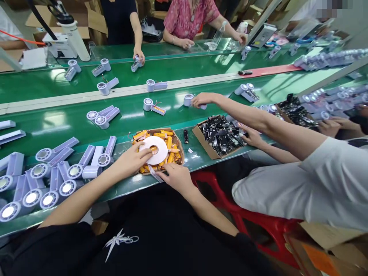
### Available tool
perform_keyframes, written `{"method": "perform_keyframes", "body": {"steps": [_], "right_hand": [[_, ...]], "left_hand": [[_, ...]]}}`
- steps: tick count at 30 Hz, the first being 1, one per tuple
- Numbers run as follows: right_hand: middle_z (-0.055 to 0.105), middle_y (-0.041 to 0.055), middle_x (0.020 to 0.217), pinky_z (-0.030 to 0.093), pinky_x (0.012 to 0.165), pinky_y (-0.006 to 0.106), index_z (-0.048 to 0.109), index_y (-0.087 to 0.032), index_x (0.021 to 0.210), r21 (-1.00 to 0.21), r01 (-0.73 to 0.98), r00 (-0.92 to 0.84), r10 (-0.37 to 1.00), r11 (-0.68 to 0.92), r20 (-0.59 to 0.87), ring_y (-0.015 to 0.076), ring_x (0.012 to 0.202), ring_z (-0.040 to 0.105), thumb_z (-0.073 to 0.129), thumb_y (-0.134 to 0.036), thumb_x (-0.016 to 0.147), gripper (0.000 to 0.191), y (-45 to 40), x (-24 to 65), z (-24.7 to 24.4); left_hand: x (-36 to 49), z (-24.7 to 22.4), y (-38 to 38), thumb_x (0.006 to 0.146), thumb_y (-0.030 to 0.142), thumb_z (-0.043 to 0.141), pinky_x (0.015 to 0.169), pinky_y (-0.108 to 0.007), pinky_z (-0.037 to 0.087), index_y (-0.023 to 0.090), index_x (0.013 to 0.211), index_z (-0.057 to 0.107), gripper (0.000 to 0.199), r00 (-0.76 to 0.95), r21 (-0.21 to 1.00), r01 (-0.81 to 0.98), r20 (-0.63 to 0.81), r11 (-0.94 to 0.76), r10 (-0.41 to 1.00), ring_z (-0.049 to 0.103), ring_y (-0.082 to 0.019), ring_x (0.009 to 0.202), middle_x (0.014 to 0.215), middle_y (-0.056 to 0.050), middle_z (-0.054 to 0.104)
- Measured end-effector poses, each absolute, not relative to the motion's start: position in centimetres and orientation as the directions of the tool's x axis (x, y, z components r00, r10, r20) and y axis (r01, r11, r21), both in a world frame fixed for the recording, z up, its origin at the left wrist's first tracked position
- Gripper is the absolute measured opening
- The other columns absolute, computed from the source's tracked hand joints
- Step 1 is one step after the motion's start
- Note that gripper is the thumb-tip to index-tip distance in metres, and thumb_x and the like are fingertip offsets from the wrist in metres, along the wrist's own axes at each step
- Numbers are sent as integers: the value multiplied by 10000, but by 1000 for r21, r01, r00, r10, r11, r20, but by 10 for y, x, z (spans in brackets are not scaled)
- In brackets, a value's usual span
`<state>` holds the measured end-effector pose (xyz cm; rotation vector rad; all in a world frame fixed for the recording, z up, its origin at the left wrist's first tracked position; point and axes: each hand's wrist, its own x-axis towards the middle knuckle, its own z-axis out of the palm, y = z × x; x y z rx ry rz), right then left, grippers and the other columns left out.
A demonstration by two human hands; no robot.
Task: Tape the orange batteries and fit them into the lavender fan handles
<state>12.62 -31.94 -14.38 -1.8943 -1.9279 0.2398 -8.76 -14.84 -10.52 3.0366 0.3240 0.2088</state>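
My left hand [133, 156] grips the near-left side of a white roll of tape [161, 153], its fingers at the rim and by the centre hole. The roll lies over a cardboard box [181, 151] of orange battery cells [171, 147] with wires. A pale strip [154, 173] hangs from the roll's near side. My right hand [178, 178] pinches this strip between thumb and fingers at the box's near edge. To the left, on the green bench, lie several pale lilac fan housings [75, 171] with round heads and long handles.
A box of black circuit boards [220, 134] stands on the right, where a co-worker's hands [202, 99] handle a housing and a board. More housings [148, 104] sit along the green conveyor [126, 124]. Across it, people work. A red stool [244, 218] stands at lower right.
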Motion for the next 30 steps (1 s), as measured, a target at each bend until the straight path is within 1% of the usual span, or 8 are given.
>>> {"method": "perform_keyframes", "body": {"steps": [3,9,16,19,21,25,27,30], "right_hand": [[857,73,924,460,661,289,842,-228,1006,-342,933,-83,991,116,109,223,827,797,664,-443,1085,290,-311,117,-137],[856,99,920,484,674,308,850,-208,1096,-365,909,-154,975,203,160,234,791,790,612,-377,1106,292,-318,99,-143],[824,7,824,527,683,268,856,-268,972,-584,630,-558,821,512,119,175,730,749,652,-352,1093,252,-328,111,-150],[853,63,1076,608,900,344,849,-261,1185,-585,684,-403,894,436,196,222,977,777,651,-296,1090,223,-297,155,-135],[799,130,1316,580,1069,467,819,-242,1310,-471,812,-262,937,344,232,291,1191,717,628,-223,1079,301,-267,186,-125],[731,165,1438,507,1163,571,848,-218,1228,-317,913,-234,965,259,116,366,1301,619,716,-289,1037,243,-219,222,-117],[784,145,1318,510,1158,546,849,-215,1117,-464,851,-205,968,248,142,336,1247,654,699,-385,1055,235,-210,228,-120],[822,88,1125,605,1006,439,787,-227,1151,-846,509,139,955,160,264,255,1047,738,616,-604,1069,422,-214,222,-125]], "left_hand": [[-78,-105,-145,919,89,671,1313,-670,397,187,1513,666,602,959,84,235,139,-968,245,470,-436,1544,1522,-145,668],[-95,-90,-167,919,175,755,1089,-593,643,260,1379,717,470,894,112,419,123,-901,432,448,-451,1541,1406,-153,690],[-143,-111,-194,861,44,659,1200,-679,507,247,1395,718,574,730,163,575,339,-802,593,505,-433,1435,1390,-152,714],[-152,-120,-203,877,85,687,1148,-647,519,243,1352,723,503,666,157,602,442,-783,601,536,-418,1352,1277,-143,740],[-151,-123,-206,883,104,709,1127,-626,515,239,1329,720,466,625,158,614,500,-773,599,541,-409,1315,1220,-137,744],[-146,-124,-207,839,97,718,1129,-621,497,258,1356,717,542,596,200,617,512,-761,619,529,-407,1320,1219,-133,735],[-147,-123,-208,825,101,721,1127,-619,500,264,1357,721,556,593,208,619,508,-757,625,530,-406,1316,1217,-134,732],[-151,-121,-211,835,106,719,1115,-605,513,266,1340,723,530,593,189,619,524,-762,611,549,-393,1284,1191,-129,737]]}}
